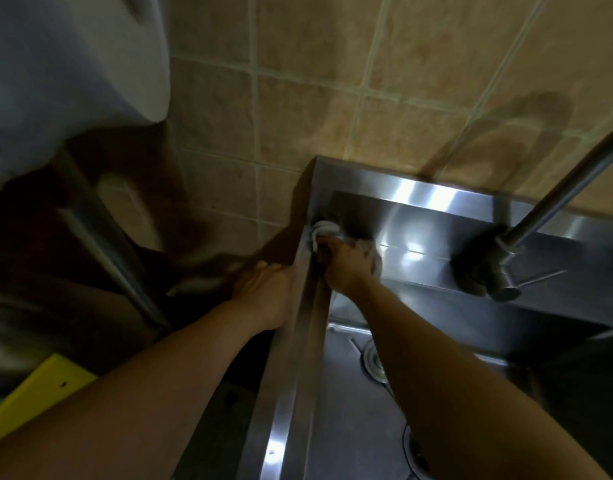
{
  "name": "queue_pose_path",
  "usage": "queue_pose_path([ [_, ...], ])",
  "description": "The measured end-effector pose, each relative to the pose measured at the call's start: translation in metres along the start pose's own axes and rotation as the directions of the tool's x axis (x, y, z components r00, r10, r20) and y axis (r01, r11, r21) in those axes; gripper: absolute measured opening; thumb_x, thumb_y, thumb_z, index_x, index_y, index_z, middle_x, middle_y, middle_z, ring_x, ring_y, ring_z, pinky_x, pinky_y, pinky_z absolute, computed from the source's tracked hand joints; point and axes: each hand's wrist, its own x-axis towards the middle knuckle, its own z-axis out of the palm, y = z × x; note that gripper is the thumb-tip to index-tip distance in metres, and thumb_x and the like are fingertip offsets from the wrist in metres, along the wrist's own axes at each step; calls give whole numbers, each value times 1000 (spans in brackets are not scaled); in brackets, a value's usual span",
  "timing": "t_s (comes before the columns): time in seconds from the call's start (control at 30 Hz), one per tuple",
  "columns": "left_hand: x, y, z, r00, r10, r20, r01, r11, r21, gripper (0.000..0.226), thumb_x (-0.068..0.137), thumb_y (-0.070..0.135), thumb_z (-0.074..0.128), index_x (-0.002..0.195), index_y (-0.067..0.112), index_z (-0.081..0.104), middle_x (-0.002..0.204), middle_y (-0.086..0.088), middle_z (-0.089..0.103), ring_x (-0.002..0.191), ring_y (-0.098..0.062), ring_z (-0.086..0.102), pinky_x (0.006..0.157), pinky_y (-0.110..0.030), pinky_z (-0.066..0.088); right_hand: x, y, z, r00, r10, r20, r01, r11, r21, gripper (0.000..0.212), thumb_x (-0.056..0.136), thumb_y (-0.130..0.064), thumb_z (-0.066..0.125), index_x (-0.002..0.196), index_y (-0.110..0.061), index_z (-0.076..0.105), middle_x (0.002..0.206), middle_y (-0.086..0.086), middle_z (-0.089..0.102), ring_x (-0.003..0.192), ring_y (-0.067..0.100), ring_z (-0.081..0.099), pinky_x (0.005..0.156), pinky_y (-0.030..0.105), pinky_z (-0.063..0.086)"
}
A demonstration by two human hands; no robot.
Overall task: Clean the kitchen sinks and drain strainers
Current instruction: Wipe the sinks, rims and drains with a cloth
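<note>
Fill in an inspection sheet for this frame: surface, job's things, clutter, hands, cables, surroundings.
Surface: stainless steel sink, left rim streaked with reflections.
Job's things: pale cloth at the basin's far left corner; drain strainer on the basin floor, partly hidden by the right forearm; faucet over the back ledge.
Clutter: nothing seen.
Hands: right hand grips the cloth; left hand rests on the rim's outer edge, grip unclear.
Cables: nothing seen.
Surroundings: tan tiled wall; yellow object lower left; blurred white shape upper left.
</note>
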Motion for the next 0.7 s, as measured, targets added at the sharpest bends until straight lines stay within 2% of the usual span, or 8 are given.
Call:
queue_pose_path([
  [0.07, -4, -3, 2, 1000, -5, 1, 5, 1000, -15, 59, 92, 23, 55, 146, 22, 31, 147, -2, 38, 133, -26, 34, 110, -40, 31, -4, 1, -1, 999, 15, 42, -14, 1000, -12, 48, 93, -17, 48, 139, -29, 46, 145, 12, 40, 135, 34, 31, 114, 43, 22],
  [0.17, -14, -9, 3, 1000, -20, 2, 20, 999, -29, 58, 92, 26, 55, 144, 19, 31, 147, -4, 37, 134, -27, 32, 111, -40, 29, -33, 3, -2, 996, -66, 62, 64, 997, 35, 41, 95, -17, 50, 136, -24, 52, 139, 9, 49, 129, 27, 42, 106, 21, 27],
  [0.2, -19, -10, 2, 999, -32, 11, 33, 999, -33, 60, 92, 27, 54, 146, 17, 29, 149, -5, 34, 136, -28, 30, 112, -40, 28, -46, 2, -2, 992, -102, 73, 100, 995, 28, 40, 95, -15, 51, 134, -21, 53, 137, 9, 52, 126, 26, 47, 104, 20, 30],
  [0.27, -29, -13, 0, 998, -50, 29, 51, 998, -37, 64, 93, 28, 54, 148, 15, 25, 152, -6, 31, 139, -28, 26, 114, -39, 26, -75, -1, 1, 987, -129, 91, 125, 991, 49, 40, 94, -12, 52, 133, -19, 55, 134, 11, 55, 122, 29, 51, 104, 28, 34],
  [0.37, -45, -15, -6, 998, -52, 35, 53, 998, -42, 64, 93, 26, 54, 148, 15, 25, 152, -6, 30, 140, -28, 25, 114, -38, 27, -120, -9, 2, 984, -138, 112, 121, 982, 143, 39, 94, -3, 50, 130, -15, 59, 139, 10, 51, 129, 30, 44, 104, 26, 25],
  [0.43, -56, -12, -9, 998, -48, 47, 50, 998, -38, 64, 92, 27, 56, 148, 15, 27, 151, -6, 31, 139, -28, 27, 113, -39, 28, -145, -14, 5, 978, -147, 146, 119, 976, 183, 40, 92, 2, 48, 127, -13, 61, 140, 9, 51, 132, 27, 41, 107, 28, 23],
  [0.6, -98, 0, -7, 995, -62, 82, 64, 998, -12, 52, 92, 24, 57, 140, 15, 38, 145, -6, 37, 133, -27, 34, 109, -40, 34, -198, -18, -1, 945, -177, 276, 141, 979, 146, 35, 89, 2, 51, 118, -12, 67, 129, 12, 54, 119, 25, 47, 92, 20, 32],
  [0.7, -121, 7, -2, 992, -71, 102, 72, 997, 3, 51, 92, 20, 57, 139, 16, 39, 144, -6, 39, 132, -28, 34, 108, -41, 35, -217, -14, -9, 894, -167, 416, 181, 984, 5, 34, 89, -4, 56, 115, -21, 68, 126, 9, 55, 116, 24, 49, 91, 24, 36],
])
